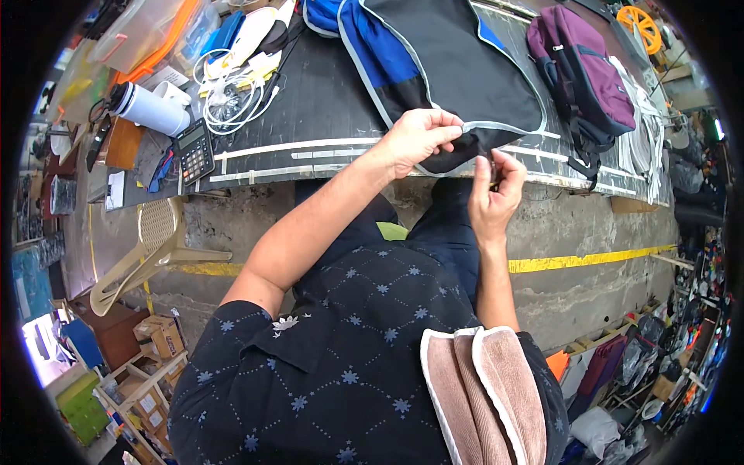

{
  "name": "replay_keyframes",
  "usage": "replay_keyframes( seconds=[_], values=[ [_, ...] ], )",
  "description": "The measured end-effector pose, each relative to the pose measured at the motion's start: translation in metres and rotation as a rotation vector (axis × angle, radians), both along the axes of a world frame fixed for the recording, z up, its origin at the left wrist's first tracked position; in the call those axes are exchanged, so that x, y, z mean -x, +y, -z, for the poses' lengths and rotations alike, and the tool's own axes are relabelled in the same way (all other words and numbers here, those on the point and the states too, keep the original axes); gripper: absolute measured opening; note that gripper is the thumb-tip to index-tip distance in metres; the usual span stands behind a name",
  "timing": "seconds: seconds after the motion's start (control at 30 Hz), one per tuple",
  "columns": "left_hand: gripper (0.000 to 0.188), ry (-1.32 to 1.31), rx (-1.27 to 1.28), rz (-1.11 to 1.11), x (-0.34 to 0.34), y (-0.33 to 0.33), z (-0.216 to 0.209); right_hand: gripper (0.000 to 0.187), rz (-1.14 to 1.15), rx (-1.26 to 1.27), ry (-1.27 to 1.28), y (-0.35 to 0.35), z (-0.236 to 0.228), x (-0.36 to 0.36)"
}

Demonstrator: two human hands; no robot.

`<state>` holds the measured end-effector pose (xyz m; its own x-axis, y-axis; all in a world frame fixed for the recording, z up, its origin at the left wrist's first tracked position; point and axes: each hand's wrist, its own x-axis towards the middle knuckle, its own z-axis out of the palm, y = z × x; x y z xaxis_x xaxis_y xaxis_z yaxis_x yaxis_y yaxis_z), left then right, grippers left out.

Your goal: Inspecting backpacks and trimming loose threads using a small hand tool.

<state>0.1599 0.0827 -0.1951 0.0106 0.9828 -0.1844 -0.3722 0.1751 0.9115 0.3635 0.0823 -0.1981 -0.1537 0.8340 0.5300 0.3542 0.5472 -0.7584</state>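
A black and blue fabric bag piece (473, 74) with grey binding along its edges lies on the dark table and reaches its front edge. My left hand (418, 141) pinches the grey binding at the near edge of the black fabric between thumb and fingers. Just to the right, my right hand (496, 190) is raised with thumb and fingers closed around something small and dark, mostly hidden by the fingers. Its tip is close to the loose black flap below the binding, and I cannot tell whether they touch.
At the left of the table (325, 93) are a calculator (195, 151), a white bottle (151, 108) and coiled white cable (232, 97). A purple backpack (593, 70) lies at the right. A plastic chair (159, 236) stands left on the floor; a brown towel (484, 387) hangs over my front.
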Motion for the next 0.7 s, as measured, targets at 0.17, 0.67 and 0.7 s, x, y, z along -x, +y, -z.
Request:
replay_keyframes(
  seconds=[0.17,0.67,0.7],
  values=[
    [0.024,-0.159,0.073,0.009,-0.005,0.000,-0.004,0.027,0.000,-0.039,0.048,0.002,0.006,0.014],
    [0.024,-0.333,0.069,0.044,-0.008,-0.007,0.003,0.025,-0.065,-0.035,0.075,0.009,0.004,0.029],
    [0.024,-0.332,0.069,0.043,-0.008,-0.007,0.004,0.024,-0.064,-0.020,0.117,0.009,0.004,0.030]
  ],
)
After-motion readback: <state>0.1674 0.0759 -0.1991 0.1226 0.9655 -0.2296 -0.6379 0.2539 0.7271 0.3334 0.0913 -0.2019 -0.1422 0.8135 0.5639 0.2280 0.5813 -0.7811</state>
